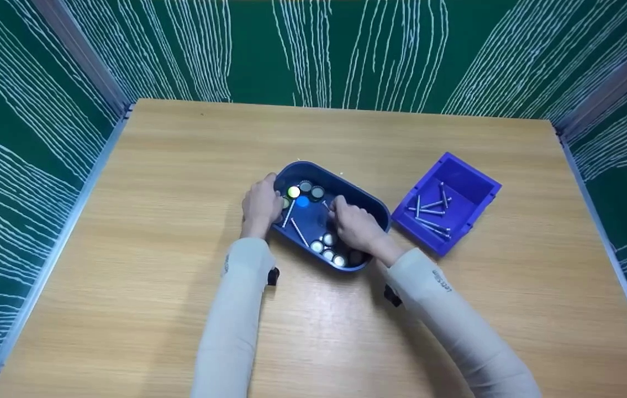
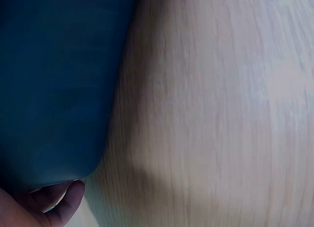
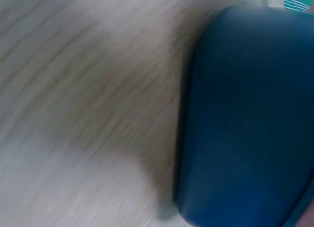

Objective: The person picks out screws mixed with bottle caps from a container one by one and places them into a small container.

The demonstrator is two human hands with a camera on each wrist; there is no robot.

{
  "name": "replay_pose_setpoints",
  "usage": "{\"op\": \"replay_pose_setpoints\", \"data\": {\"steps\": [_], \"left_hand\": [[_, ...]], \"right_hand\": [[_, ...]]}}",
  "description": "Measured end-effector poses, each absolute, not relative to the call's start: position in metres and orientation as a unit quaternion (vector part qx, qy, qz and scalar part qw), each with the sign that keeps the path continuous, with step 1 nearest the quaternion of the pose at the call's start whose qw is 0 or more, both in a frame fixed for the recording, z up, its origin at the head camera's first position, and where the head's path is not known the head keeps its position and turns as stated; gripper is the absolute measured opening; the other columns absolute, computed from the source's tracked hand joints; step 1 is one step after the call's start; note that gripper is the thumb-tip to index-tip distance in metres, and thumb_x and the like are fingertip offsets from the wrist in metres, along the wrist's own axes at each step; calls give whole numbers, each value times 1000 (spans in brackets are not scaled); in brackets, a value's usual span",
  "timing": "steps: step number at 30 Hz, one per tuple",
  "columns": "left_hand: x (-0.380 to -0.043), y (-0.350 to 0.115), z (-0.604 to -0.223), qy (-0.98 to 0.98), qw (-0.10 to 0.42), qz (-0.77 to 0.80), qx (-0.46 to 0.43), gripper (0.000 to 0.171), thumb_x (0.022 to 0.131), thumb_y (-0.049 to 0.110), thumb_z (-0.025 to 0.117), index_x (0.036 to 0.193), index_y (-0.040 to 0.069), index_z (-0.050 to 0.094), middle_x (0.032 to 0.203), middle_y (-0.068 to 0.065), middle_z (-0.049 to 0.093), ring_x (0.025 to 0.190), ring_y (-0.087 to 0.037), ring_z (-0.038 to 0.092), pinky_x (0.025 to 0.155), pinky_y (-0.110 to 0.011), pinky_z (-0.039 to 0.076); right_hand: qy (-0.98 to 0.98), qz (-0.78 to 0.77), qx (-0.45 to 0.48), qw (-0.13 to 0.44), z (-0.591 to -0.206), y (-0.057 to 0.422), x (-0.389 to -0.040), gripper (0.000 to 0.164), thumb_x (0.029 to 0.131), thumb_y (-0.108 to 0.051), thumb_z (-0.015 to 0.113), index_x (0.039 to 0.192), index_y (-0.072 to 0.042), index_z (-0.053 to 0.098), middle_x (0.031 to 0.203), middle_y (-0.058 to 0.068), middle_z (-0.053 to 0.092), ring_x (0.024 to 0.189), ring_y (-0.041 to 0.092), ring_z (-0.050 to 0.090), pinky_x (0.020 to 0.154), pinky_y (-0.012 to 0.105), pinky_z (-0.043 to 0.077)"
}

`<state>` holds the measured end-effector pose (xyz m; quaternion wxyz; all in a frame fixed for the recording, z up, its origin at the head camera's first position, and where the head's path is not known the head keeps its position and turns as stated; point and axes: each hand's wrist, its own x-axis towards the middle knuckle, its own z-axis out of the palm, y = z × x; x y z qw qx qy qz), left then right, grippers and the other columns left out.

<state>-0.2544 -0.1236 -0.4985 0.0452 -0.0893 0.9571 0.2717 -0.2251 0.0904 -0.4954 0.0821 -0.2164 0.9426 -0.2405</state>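
A dark blue oval tub (image 1: 321,171) sits mid-table, slightly angled, with several round caps (image 1: 317,246) and a few long screws (image 1: 299,232) inside. My left hand (image 1: 261,205) grips the tub's left end; in the left wrist view its fingertips (image 2: 68,202) curl at the tub's edge. Reaching into the tub from the right, my right hand (image 1: 358,225) has its fingers curled, and the end of a screw (image 1: 325,204) shows at its fingertips. The right wrist view shows mostly the tub's outer wall (image 3: 245,119), with only a sliver of the hand at the edge.
Right of the tub, its near-left corner close to the rim, stands a purple bin (image 1: 476,182) with several screws (image 1: 432,211) lying in it. Green panels with white streaks (image 1: 313,55) border the wooden table (image 1: 208,138) at the back and sides.
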Motion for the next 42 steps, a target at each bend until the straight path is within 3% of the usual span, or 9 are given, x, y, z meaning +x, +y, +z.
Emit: {"op": "replay_pose_setpoints", "data": {"steps": [10, 21, 27, 42], "left_hand": [[-255, -123, -497, 956, 51, 273, -91, 44, 99, 19, 53, 143, 14, 48, 137, -14, 61, 117, -33, 62, 97, -50, 50], [-256, -126, -496, 960, 44, 262, -91, 39, 97, 17, 54, 136, 15, 53, 129, -13, 65, 112, -35, 64, 90, -52, 52], [-256, -126, -496, 958, 46, 269, -89, 39, 97, 17, 54, 136, 15, 53, 129, -13, 65, 111, -35, 64, 90, -52, 52], [-255, -123, -497, 955, 57, 274, -96, 45, 100, 19, 52, 144, 14, 47, 140, -13, 58, 123, -31, 60, 100, -50, 49]], "right_hand": [[931, -273, -228, 79, -483, 93, -224, 18, 104, -21, 43, 112, -6, 50, 85, 11, 62, 76, 30, 61, 71, 49, 51], [923, -306, -231, 32, -467, 109, -229, 16, 103, -16, 46, 111, -2, 50, 83, 16, 63, 78, 34, 62, 75, 52, 50], [904, -359, -229, 39, -454, 123, -232, 15, 104, -12, 44, 110, 1, 49, 80, 17, 69, 76, 31, 67, 76, 45, 53], [895, -403, -182, 60, -424, 170, -241, 21, 102, -3, 43, 122, 4, 44, 96, 22, 66, 84, 32, 65, 74, 34, 55]]}}
